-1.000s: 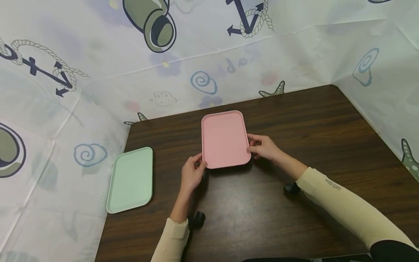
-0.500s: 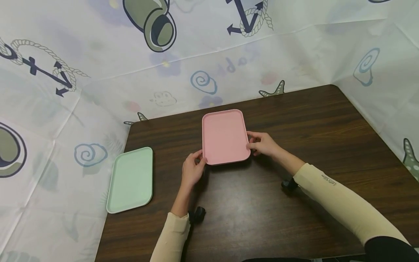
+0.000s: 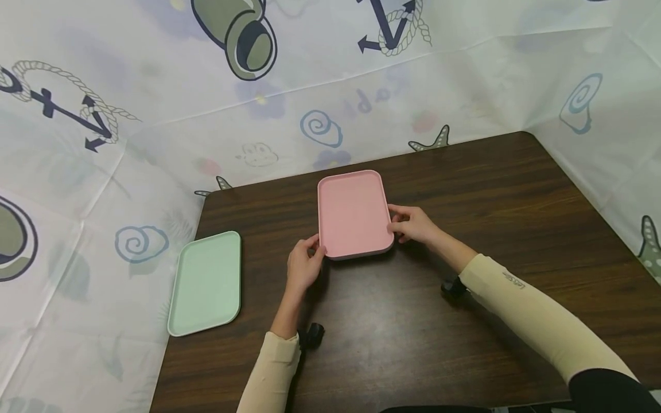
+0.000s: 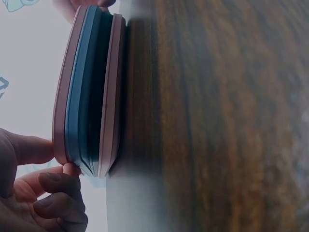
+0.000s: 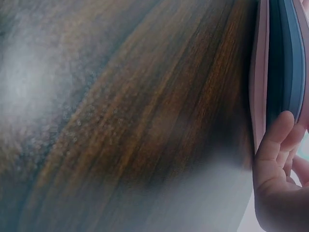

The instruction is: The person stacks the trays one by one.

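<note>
A pink tray (image 3: 354,213) lies on top of a stack near the middle of the table. In the left wrist view a blue tray (image 4: 78,101) shows right under it, then a dark teal layer (image 4: 98,87), and a lower pink tray (image 4: 110,106) at the bottom. My left hand (image 3: 304,265) pinches the stack's upper part at the near left corner, thumb on the pink rim. On the opposite side my right hand (image 3: 417,225) holds the right edge near its front corner. Some fingers are hidden behind the trays.
A light green tray (image 3: 206,284) lies by the table's left edge, apart from the stack. The dark wooden table (image 3: 490,195) meets a patterned white sheet (image 3: 320,69) behind and at both sides. A black wrist camera (image 3: 313,335) sits under the left forearm.
The top pink tray and both hands have shifted slightly away from me in the head view. More of the stack's near side shows beneath the pink rim. The green tray has stayed put.
</note>
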Action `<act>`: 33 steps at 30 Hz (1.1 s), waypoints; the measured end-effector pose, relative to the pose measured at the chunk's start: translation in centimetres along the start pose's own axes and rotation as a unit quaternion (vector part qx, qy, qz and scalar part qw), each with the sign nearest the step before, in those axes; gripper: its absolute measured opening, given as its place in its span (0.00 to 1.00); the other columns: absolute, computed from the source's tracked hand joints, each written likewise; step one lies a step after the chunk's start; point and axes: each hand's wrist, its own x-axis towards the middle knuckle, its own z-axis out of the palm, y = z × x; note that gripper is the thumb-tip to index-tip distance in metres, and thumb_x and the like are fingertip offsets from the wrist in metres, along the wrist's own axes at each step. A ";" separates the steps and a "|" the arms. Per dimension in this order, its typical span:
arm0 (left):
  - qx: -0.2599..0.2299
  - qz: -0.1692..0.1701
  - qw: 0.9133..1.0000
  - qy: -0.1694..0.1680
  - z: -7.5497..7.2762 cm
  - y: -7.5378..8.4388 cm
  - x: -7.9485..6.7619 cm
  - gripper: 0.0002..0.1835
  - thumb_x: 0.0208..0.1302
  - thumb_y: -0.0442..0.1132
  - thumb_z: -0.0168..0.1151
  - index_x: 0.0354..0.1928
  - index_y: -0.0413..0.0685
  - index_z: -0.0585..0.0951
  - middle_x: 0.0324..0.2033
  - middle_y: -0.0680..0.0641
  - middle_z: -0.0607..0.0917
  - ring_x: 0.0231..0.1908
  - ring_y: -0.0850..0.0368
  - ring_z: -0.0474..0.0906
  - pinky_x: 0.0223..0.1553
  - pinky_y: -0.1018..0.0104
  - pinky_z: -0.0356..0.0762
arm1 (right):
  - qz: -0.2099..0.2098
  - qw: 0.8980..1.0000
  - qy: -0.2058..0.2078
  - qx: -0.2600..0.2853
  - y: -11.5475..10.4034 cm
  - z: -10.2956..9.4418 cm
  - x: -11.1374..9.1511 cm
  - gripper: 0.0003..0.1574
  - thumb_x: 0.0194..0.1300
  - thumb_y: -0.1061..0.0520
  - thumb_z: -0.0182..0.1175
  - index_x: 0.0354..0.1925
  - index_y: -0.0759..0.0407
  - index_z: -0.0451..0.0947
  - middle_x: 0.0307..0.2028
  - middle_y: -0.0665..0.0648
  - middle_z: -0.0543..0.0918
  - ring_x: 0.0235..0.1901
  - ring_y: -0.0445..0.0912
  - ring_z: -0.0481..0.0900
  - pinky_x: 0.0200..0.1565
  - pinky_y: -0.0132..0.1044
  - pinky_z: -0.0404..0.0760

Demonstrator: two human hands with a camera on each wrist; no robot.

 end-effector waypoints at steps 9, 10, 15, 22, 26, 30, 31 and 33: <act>0.004 -0.007 1.000 0.003 0.1 0.1 0.1 0.19 0.60 0.41 0.61 0.54 0.47 0.82 0.31 0.49 0.80 0.22 0.56 0.71 0.28 0.63 0.66 | 0.003 1.000 0.002 0.002 0.1 0.0 0.1 0.41 0.60 0.61 0.63 0.70 0.54 0.63 0.40 0.59 0.73 0.29 0.46 0.74 0.30 0.38 0.81; 0.003 -0.009 1.000 0.002 0.1 0.2 0.1 0.19 0.61 0.41 0.61 0.54 0.47 0.82 0.31 0.49 0.80 0.22 0.56 0.71 0.28 0.63 0.66 | 0.003 1.000 0.001 0.001 0.1 0.0 0.1 0.41 0.60 0.61 0.62 0.70 0.55 0.62 0.40 0.59 0.73 0.29 0.46 0.74 0.30 0.38 0.81; 0.005 -0.014 1.000 -0.003 0.2 0.0 0.1 0.19 0.61 0.42 0.61 0.55 0.47 0.82 0.32 0.49 0.79 0.23 0.56 0.70 0.28 0.63 0.66 | 0.006 1.000 -0.006 0.002 -0.2 0.0 -0.2 0.40 0.62 0.61 0.61 0.70 0.57 0.61 0.40 0.60 0.72 0.30 0.46 0.73 0.30 0.38 0.81; 0.004 -0.018 1.000 -0.009 0.3 0.0 0.0 0.20 0.62 0.43 0.60 0.56 0.47 0.81 0.32 0.49 0.79 0.23 0.56 0.69 0.28 0.63 0.65 | 0.013 1.000 -0.012 0.007 -0.1 0.0 -0.3 0.40 0.65 0.59 0.60 0.71 0.58 0.58 0.41 0.60 0.72 0.31 0.47 0.73 0.34 0.44 0.82; -0.001 -0.019 1.000 -0.009 0.3 0.1 -0.1 0.21 0.63 0.42 0.60 0.57 0.46 0.80 0.32 0.49 0.79 0.23 0.56 0.69 0.27 0.63 0.65 | 0.009 1.000 -0.002 0.004 0.1 0.2 -0.4 0.38 0.65 0.57 0.60 0.71 0.57 0.60 0.39 0.59 0.72 0.30 0.46 0.73 0.31 0.39 0.82; -0.002 -0.018 1.000 -0.006 0.3 0.1 -0.2 0.20 0.62 0.42 0.60 0.57 0.46 0.80 0.32 0.48 0.79 0.23 0.56 0.69 0.28 0.63 0.65 | 0.010 1.000 0.007 0.004 0.1 0.4 -0.6 0.37 0.66 0.54 0.60 0.70 0.56 0.61 0.39 0.58 0.73 0.30 0.46 0.73 0.30 0.38 0.81; -0.003 -0.018 1.000 -0.006 0.3 0.1 -0.2 0.20 0.62 0.42 0.60 0.57 0.46 0.80 0.32 0.48 0.79 0.23 0.56 0.69 0.28 0.63 0.65 | 0.010 1.000 0.009 0.003 0.1 0.5 -0.7 0.37 0.66 0.54 0.59 0.70 0.57 0.61 0.38 0.58 0.73 0.29 0.46 0.73 0.30 0.37 0.81; -0.005 -0.019 1.000 -0.005 0.3 0.1 -0.2 0.20 0.63 0.42 0.60 0.57 0.46 0.80 0.32 0.48 0.79 0.24 0.55 0.69 0.28 0.63 0.64 | 0.010 1.000 0.011 0.004 -0.1 0.5 -0.8 0.37 0.67 0.54 0.59 0.70 0.57 0.61 0.38 0.58 0.73 0.29 0.46 0.73 0.30 0.37 0.81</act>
